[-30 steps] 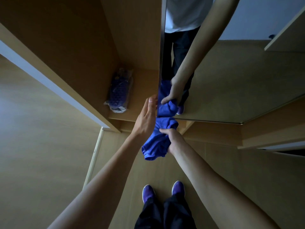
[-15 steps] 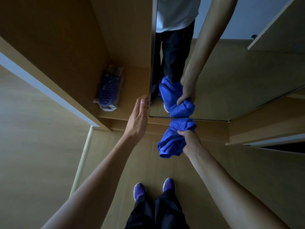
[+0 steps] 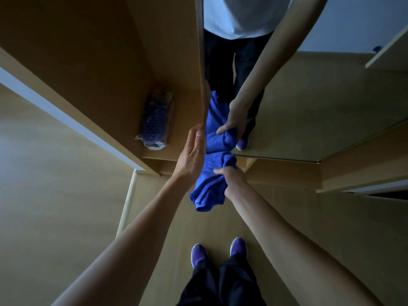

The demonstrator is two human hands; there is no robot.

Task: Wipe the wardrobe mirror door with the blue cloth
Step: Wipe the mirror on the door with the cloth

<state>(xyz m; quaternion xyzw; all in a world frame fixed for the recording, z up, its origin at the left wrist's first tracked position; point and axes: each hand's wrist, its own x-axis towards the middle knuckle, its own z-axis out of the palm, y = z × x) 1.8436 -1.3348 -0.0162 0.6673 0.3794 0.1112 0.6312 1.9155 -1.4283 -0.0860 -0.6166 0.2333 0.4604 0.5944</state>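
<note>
Shift: since half a second earlier, the blue cloth [image 3: 209, 184] was swept back left along the mirror door [image 3: 309, 102].
Position: it was bunched against the glass's bottom corner, touching the left hand [image 3: 193, 153].
Fingers: the right hand [image 3: 233, 181] was curled round the bunch; left fingers were laid straight on the door edge.
Handling: judged soft, light and limp; best gripped mid-bunch.
</note>
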